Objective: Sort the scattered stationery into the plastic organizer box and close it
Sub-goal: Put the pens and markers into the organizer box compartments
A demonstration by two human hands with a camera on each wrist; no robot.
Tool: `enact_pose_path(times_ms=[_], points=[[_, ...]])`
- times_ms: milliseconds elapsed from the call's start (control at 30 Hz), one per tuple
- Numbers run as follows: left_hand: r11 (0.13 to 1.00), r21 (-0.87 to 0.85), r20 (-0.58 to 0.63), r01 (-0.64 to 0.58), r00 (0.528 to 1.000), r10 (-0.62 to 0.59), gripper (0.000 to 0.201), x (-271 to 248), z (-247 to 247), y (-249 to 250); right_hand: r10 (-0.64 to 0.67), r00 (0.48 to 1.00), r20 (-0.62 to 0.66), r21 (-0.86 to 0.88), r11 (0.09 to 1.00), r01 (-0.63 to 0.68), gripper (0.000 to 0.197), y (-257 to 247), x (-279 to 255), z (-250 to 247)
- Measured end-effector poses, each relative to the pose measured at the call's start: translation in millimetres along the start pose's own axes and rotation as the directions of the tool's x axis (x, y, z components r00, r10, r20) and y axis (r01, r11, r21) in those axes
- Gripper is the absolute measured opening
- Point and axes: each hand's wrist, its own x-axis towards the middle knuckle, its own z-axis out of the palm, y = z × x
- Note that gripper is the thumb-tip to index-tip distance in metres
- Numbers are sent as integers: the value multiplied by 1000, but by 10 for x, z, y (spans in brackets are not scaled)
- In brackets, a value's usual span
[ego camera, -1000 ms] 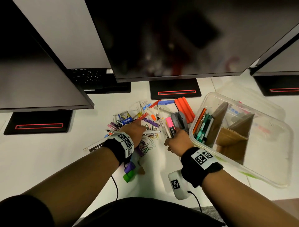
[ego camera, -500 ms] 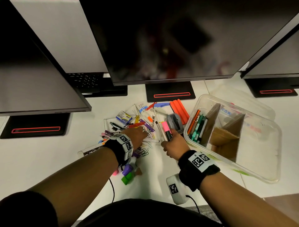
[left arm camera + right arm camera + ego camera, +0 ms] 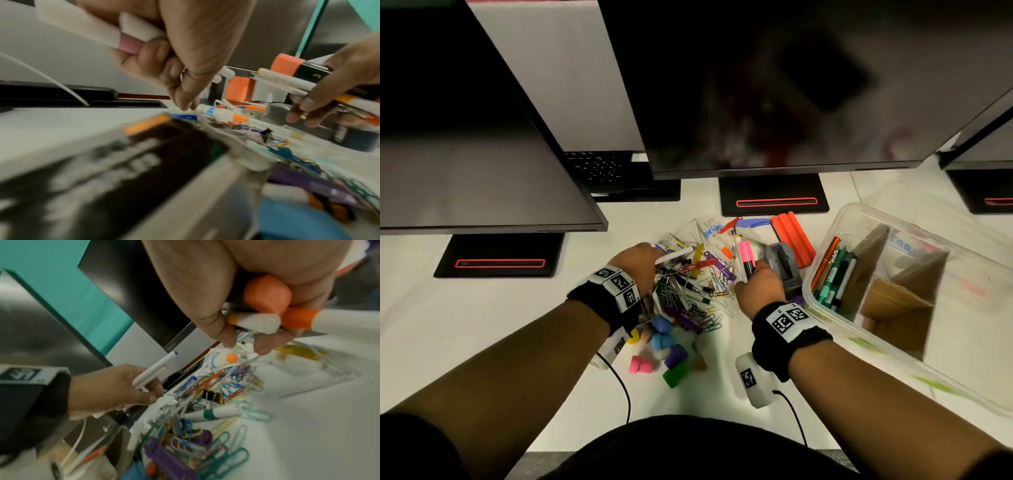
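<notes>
My left hand (image 3: 654, 257) grips two white pens (image 3: 675, 255) over the far left of the stationery pile (image 3: 695, 298). In the left wrist view these white pens (image 3: 92, 27) sit in my curled fingers (image 3: 185, 100), which point down at the pile. My right hand (image 3: 751, 272) holds a bundle with a pink highlighter (image 3: 745, 255). The right wrist view shows an orange cap (image 3: 267, 295) and white markers (image 3: 257, 322) in that grip. The clear organizer box (image 3: 825, 222) stands open at the right. Pens (image 3: 834, 274) lie in its left compartment, next to cardboard dividers (image 3: 893, 301).
A grey dispenser (image 3: 782, 263) and orange blocks (image 3: 792, 240) lie between the pile and the box. Coloured erasers (image 3: 664, 346) sit near my left wrist, and a glue bottle (image 3: 222, 359) lies at the pile's far side. Monitor stands (image 3: 774, 198) line the back. The clear lid (image 3: 893, 202) lies behind the box.
My left hand has picked white pens up off the pile and now holds them pointing right. The right hand keeps its bundle beside the grey dispenser.
</notes>
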Motion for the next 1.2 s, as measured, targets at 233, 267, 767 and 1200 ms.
enact_pose_path(times_ms=[233,267,767,1200], points=[[998,56,79,-1,997,-4,31,-84,91,-257,-20,999,32,-227,973,27,36,36,121,91],[999,36,76,1,997,-4,31,-79,101,-256,-14,999,30,-242,970,21,35,55,118,91],[997,69,157,-34,987,23,23,-103,58,-137,33,999,21,173,984,-36,16,-64,36,-87],[989,125,45,-76,996,71,25,-398,-496,-17,-144,988,53,246,961,127,27,-178,-109,-263]])
